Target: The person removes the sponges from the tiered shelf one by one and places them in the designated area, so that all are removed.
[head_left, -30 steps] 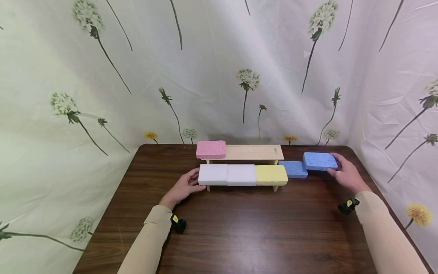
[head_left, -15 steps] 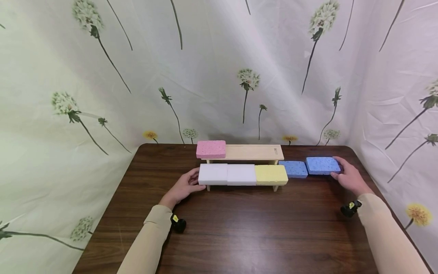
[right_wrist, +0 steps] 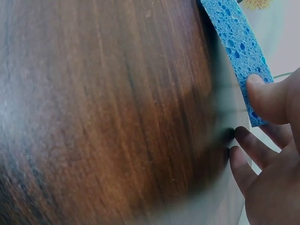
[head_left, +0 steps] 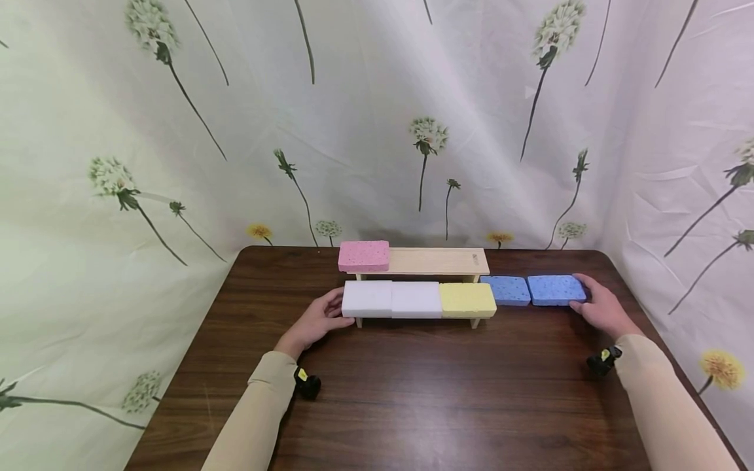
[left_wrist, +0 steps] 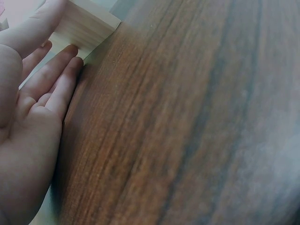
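At the left end of the front wooden rack (head_left: pixel 474 322), my left hand (head_left: pixel 315 320) holds on with the thumb at the front and fingers round the end. In the left wrist view its other fingers (left_wrist: pixel 65 70) lie fairly straight below the wood. Two white sponges (head_left: pixel 368 297) and a yellow sponge (head_left: pixel 468 299) lie in a row on that rack. My right hand (head_left: pixel 602 307) pinches the right end of a blue sponge (head_left: pixel 556 289), thumb in front. This sponge lies at the table, beside another blue sponge (head_left: pixel 506 290). Lower right fingers (right_wrist: pixel 253 150) are spread apart below it.
Behind the front row stands a second wooden rack (head_left: pixel 432 261) with a pink sponge (head_left: pixel 363 256) on its left end. A flower-printed cloth (head_left: pixel 377 144) hangs close behind the dark wooden table (head_left: pixel 448 399).
My right hand has lowered the blue sponge and brought it slightly right and nearer, from overlapping the other blue sponge to lying next to it. The left hand has stayed put.
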A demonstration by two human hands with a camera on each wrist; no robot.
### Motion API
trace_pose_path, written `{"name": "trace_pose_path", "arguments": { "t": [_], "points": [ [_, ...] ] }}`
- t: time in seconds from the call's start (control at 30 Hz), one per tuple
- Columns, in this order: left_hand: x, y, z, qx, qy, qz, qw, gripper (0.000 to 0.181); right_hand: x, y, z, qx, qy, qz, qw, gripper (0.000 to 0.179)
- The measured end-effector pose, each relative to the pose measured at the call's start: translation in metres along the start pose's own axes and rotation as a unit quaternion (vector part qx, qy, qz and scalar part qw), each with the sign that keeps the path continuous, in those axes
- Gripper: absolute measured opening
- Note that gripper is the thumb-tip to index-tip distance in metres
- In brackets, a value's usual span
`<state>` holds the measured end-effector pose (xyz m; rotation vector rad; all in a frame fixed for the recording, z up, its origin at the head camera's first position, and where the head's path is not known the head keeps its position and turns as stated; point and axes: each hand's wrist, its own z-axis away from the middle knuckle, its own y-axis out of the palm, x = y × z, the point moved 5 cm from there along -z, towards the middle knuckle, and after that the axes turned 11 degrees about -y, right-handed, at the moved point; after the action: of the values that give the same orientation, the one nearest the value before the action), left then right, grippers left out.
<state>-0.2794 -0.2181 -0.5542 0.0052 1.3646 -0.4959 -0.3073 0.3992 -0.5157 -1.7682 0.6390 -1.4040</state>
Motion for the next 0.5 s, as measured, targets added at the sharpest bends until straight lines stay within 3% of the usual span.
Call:
{"name": "trace_pose_path", "arguments": {
  "t": [0.3,0.5],
  "points": [
    [-0.003,0.0011,0.0012,0.003,0.004,0.005,1.0,0.08,-0.0024,0.0024,-0.0026,0.025,0.003,-0.007,0.9997,0.072],
    [-0.0025,0.0007,0.0009,0.001,0.005,-0.002,1.0,0.08,-0.0011,0.0034,-0.0019,0.018,-0.009,-0.012,0.9997,0.07]
  ]
}}
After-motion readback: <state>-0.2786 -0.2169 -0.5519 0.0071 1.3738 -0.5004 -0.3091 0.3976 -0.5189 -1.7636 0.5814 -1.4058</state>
